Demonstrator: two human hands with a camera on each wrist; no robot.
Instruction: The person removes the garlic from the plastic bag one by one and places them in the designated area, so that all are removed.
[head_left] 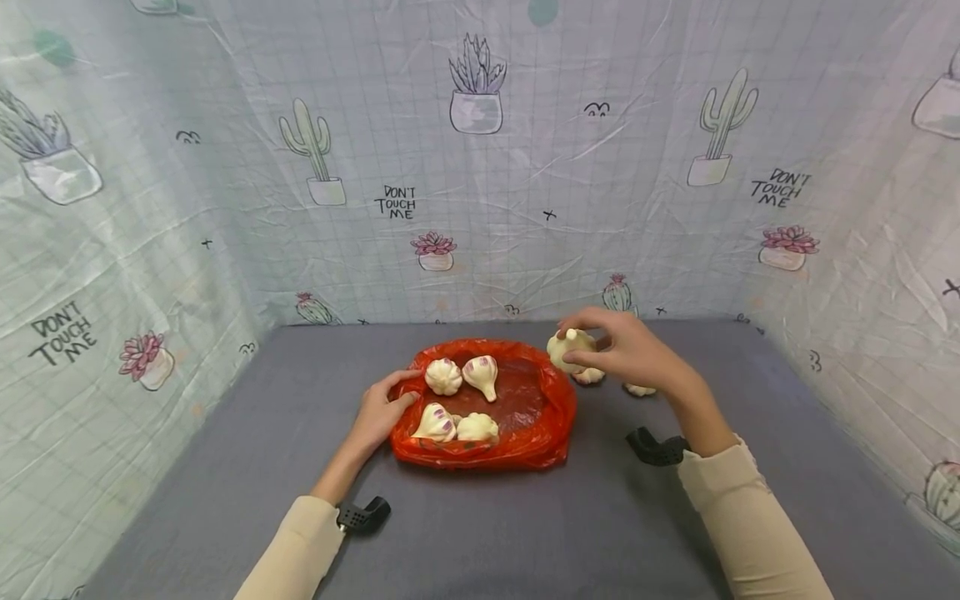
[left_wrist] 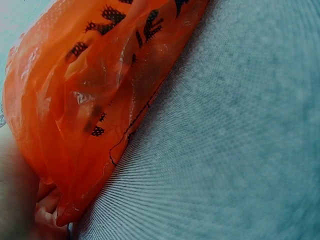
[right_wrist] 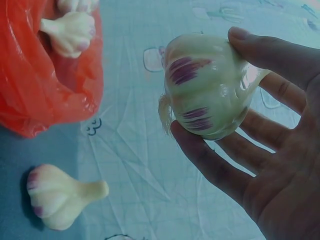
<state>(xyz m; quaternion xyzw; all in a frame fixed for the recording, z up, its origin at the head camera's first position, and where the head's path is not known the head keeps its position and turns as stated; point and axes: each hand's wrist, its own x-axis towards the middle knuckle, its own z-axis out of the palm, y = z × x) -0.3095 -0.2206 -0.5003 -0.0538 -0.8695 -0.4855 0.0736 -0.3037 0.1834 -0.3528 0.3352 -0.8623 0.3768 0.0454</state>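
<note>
A red plastic bag (head_left: 558,417) lies on the table with its mouth spread wide. Several garlic bulbs (head_left: 443,377) with purple streaks sit inside it, toward the left. My left hand (head_left: 377,410) holds the bag's left rim; in the left wrist view the bag's side (left_wrist: 90,100) hides most of its fingers. Beyond the bag's right rim, my right hand (head_left: 626,346) pinches a garlic bulb (right_wrist: 207,85) between thumb and fingertips, raised above the table. Two more bulbs lie below and beside that hand, one (head_left: 588,377) partly covered by the held bulb, the other (head_left: 640,389) further right.
The grey table (head_left: 480,533) runs back to a patterned cloth wall (head_left: 525,250), with similar cloth on both sides. A black strap mount (head_left: 363,515) sits on the left wrist and another (head_left: 656,447) on the right.
</note>
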